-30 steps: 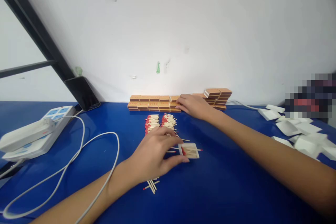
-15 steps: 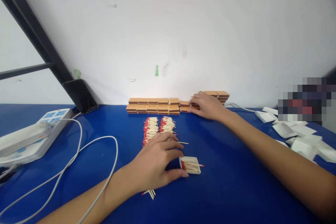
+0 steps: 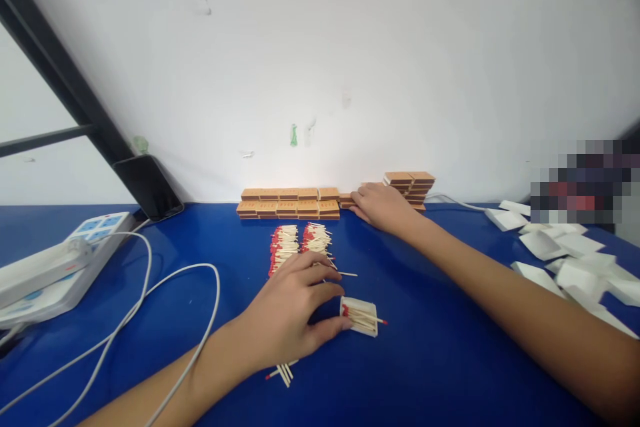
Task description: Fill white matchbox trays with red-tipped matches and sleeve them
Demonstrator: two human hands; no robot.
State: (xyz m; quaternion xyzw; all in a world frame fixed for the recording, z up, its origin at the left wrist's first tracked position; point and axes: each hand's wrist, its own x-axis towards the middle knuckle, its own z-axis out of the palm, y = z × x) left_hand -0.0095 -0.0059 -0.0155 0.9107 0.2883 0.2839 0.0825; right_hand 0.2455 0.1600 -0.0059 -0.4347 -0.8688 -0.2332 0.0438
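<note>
My left hand rests on the blue table with its fingers curved and apart. Its thumb touches the near left edge of a white matchbox tray. Matches lie in that tray, red heads to the left, and one sticks out over the right side with its head outward. At the back, my right hand has its fingers closed at a matchbox low in the row; the fingers partly hide the grip. Two piles of matches lie beyond my left hand, which covers their near ends.
Orange matchboxes are stacked along the wall, left and right. Several empty white trays lie at the right. A power strip, white cable and phone are at the left. Loose matches lie near my left wrist.
My right hand has shifted slightly along the matchbox row, uncovering more of the right stack. The matchbox tray is turned a little at my left thumb. The view has shifted slightly.
</note>
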